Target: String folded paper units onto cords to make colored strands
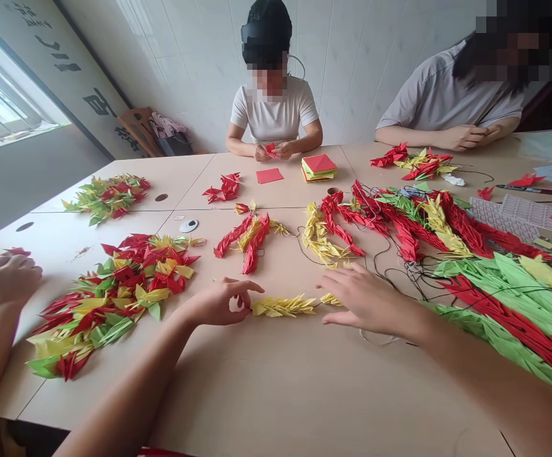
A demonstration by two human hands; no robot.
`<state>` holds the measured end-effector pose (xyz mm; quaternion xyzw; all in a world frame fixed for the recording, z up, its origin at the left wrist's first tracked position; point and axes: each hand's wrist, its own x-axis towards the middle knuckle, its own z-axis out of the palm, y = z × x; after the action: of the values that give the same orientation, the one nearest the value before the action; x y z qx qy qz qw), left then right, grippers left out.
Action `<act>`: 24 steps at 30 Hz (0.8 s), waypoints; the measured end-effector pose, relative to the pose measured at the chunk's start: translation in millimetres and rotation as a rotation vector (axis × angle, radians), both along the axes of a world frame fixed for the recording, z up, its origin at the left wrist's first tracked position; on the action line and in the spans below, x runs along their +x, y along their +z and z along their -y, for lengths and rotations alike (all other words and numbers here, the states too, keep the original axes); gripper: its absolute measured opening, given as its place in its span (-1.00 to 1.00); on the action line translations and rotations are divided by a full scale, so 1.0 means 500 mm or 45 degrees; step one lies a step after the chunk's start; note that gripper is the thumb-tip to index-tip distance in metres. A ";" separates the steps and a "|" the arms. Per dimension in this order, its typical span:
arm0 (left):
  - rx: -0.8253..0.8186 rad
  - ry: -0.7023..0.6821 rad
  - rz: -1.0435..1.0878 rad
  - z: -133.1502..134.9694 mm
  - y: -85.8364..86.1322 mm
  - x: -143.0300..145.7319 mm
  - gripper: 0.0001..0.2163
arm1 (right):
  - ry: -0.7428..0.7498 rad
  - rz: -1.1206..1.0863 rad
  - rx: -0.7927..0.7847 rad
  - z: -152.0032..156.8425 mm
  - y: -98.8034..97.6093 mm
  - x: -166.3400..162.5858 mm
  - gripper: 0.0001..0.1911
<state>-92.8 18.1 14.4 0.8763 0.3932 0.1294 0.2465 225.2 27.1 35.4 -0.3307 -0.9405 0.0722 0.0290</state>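
A short string of yellow paper cranes (282, 306) lies on the table in front of me. My left hand (221, 301) pinches its left end between thumb and fingers. My right hand (364, 298) rests at the string's right end with fingers spread and slightly curled, touching a small yellow crane (329, 298). A thin dark thread (402, 266) runs from near my right hand toward the long strings.
A pile of red, yellow and green cranes (114, 298) lies left; another person's hands (4, 279) rest beside it. Long crane strings (495, 279) cover the right. Two people sit opposite, one folding red paper (270, 150). A paper stack (318, 167) stands mid-table.
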 end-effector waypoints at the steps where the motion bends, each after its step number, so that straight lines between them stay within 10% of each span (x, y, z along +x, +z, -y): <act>1: 0.002 -0.001 0.010 0.000 0.000 0.000 -0.58 | 0.052 -0.077 0.007 0.006 -0.010 -0.016 -0.57; 9: -0.011 -0.009 -0.004 0.000 -0.002 0.000 -0.57 | -0.017 0.018 -0.149 -0.001 -0.005 -0.023 -0.76; 15: -0.003 -0.009 -0.014 0.000 -0.006 0.002 -0.57 | -0.035 -0.024 -0.225 0.006 0.010 -0.019 -0.35; 24: 0.023 -0.002 -0.118 -0.001 0.002 -0.002 -0.55 | -0.075 -0.089 -0.440 -0.008 0.012 -0.010 -0.47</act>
<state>-94.0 18.3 15.6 0.8838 0.4022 0.0920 0.2204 220.1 31.0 41.4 -0.3553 -0.9025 0.2434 0.0065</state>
